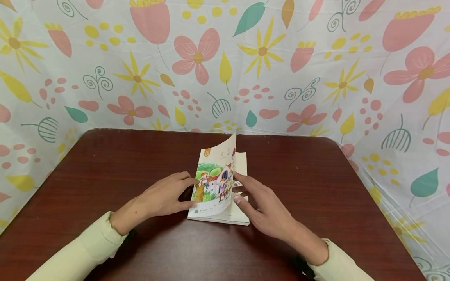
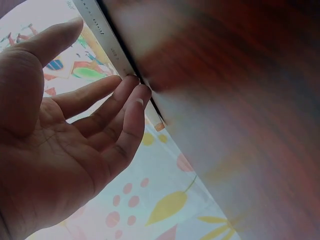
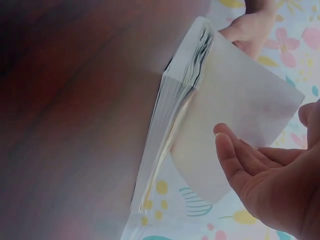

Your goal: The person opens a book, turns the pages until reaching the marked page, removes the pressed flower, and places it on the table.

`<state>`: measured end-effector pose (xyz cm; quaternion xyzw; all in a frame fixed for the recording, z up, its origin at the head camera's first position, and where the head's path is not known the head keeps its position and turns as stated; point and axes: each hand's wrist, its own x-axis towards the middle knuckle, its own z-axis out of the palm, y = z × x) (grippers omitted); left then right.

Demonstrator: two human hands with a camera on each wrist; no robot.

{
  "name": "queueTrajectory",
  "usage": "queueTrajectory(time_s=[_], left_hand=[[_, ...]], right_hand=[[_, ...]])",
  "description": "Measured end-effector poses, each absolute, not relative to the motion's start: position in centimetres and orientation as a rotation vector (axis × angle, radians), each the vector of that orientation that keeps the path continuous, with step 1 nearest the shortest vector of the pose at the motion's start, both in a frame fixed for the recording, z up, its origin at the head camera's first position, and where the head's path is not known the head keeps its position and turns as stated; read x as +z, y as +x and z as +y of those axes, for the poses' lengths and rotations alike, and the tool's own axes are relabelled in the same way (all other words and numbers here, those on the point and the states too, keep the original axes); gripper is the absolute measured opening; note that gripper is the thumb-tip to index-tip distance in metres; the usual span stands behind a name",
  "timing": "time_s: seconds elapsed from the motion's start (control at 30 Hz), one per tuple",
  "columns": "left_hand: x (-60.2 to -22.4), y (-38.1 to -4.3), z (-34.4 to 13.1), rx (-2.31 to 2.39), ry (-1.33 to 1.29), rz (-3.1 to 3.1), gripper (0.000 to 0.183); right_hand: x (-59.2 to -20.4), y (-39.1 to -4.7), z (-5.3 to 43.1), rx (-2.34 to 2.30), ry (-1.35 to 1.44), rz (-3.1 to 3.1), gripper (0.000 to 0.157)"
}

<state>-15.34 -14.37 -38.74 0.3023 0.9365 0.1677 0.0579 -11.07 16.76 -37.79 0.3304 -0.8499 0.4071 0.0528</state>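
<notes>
- A thin paperback book (image 1: 218,187) lies at the middle of a dark red-brown counter (image 1: 158,249), its spine (image 2: 107,40) on the left and its lower end toward the near side.
- The front cover (image 1: 212,175) stands partly lifted, curving up from the spine, with its far right corner highest; a pale page (image 1: 242,210) shows beneath it on the right.
- The cover carries a coloured drawing of children, a white house, a tree stump and green foliage, with an orange mark at its far left corner and a small square code at its near left corner.
- The left hand (image 1: 159,197) is at the left side of the book, loosely bent fingers against the spine and thumb by the near left part of the cover; its grip is apart.
- The right hand (image 1: 268,208) reaches in from the right, fingers beside the raised cover's inner side, thumb set off from them; its grip is apart too, and whether the fingertips touch the cover cannot be told.
- Pale sleeves (image 1: 79,249) cover both forearms.
- On the far side hangs a white sheet (image 1: 218,35) printed with pink and yellow flowers and leaves.
</notes>
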Motion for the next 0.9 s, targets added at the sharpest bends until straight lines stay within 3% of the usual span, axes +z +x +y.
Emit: queueTrajectory(time_s=[0.47,0.9], left_hand=[[-38.8,-15.5,-14.2,0.535,0.962,2.844,0.065],[-38.7,-15.4,-14.2,0.528,0.962,2.841,0.061]], right_hand=[[-37.7,-10.3,16.4,0.986,1.258,-2.640,0.073],[-37.7,-10.0,16.2,0.848,1.388,-2.653,0.075]])
